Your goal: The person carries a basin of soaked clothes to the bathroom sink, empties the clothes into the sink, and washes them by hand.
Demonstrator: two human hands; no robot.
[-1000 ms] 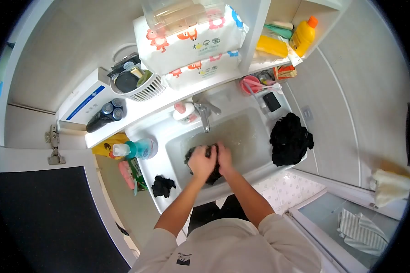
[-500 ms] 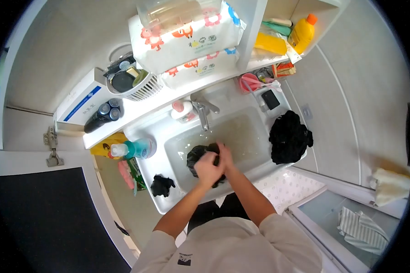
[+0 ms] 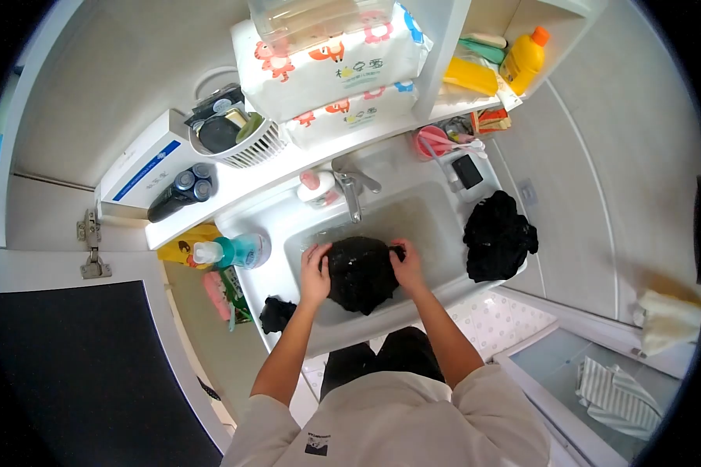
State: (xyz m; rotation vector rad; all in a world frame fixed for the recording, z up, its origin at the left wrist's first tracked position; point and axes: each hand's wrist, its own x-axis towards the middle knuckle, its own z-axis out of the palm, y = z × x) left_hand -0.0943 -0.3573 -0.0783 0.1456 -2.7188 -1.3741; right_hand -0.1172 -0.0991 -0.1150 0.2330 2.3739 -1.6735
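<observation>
A wet black cloth (image 3: 362, 278) is spread out in the water of the white sink (image 3: 292, 315), between my two hands. My left hand (image 3: 315, 274) holds its left edge, fingers curled at the fabric. On the other side, my right hand (image 3: 407, 267) grips the right edge, where a bit of fabric shows at the fingers. Behind the cloth stands the chrome faucet (image 3: 352, 198). A larger bunched black garment (image 3: 500, 237) lies on the sink's right rim, and a small black cloth (image 3: 277, 314) rests on the left rim.
A teal spray bottle (image 3: 241, 251) and a white pump bottle (image 3: 317, 188) stand on the sink's rim. At the back right are a pink cup (image 3: 431, 143) and a black-topped soap dish (image 3: 467, 171). Above, the shelf (image 3: 234, 175) holds a white basket (image 3: 253, 149) and wipes packs (image 3: 331, 66).
My hands were together around the bunched cloth; now they are apart, one at each side. The cloth has opened out wide between them. The view has shifted slightly.
</observation>
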